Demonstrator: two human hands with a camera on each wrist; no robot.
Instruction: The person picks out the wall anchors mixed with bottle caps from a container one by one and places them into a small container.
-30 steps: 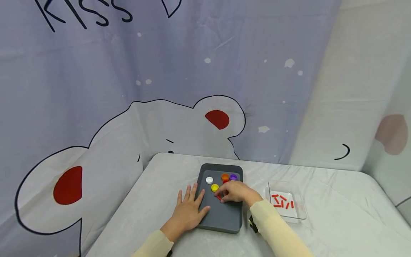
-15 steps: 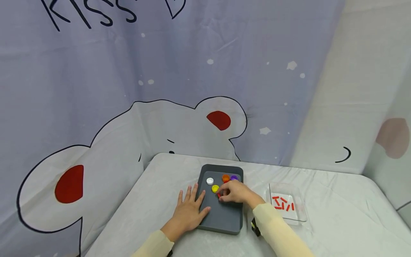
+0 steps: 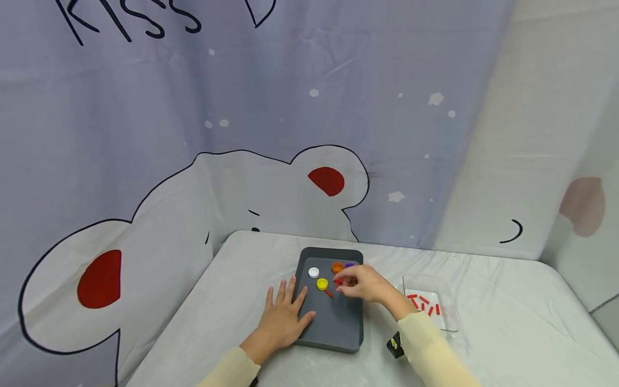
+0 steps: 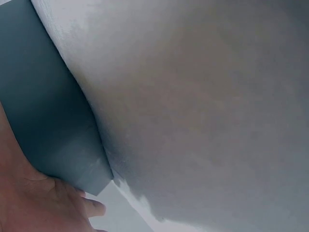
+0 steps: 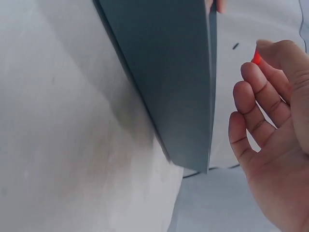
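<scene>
On the dark grey tray [image 3: 333, 333] lie a white round cap [image 3: 314, 272], a yellow cap [image 3: 322, 284], an orange cap [image 3: 337, 267] and a partly covered purple cap [image 3: 349, 265]. A short red stick [image 3: 329, 293] lies just below the yellow cap. My right hand [image 3: 366, 283] is over the tray's right side; its thumb and index finger pinch a small red stick [image 5: 256, 58], mostly hidden by the fingertips. With fingers spread, my left hand [image 3: 282, 321] rests on the tray's left edge. The left wrist view shows part of that hand beside the tray's outer wall [image 4: 53, 96].
Right of the tray stands a clear plastic box [image 3: 452, 317] with several red sticks [image 3: 431, 310] inside. A white cloth [image 3: 508, 322] covers the table. A printed curtain [image 3: 271, 97] hangs behind it.
My right hand has moved up and to the right from the red stick below the yellow cap, leaving that stick on the tray. My left hand has stayed in place.
</scene>
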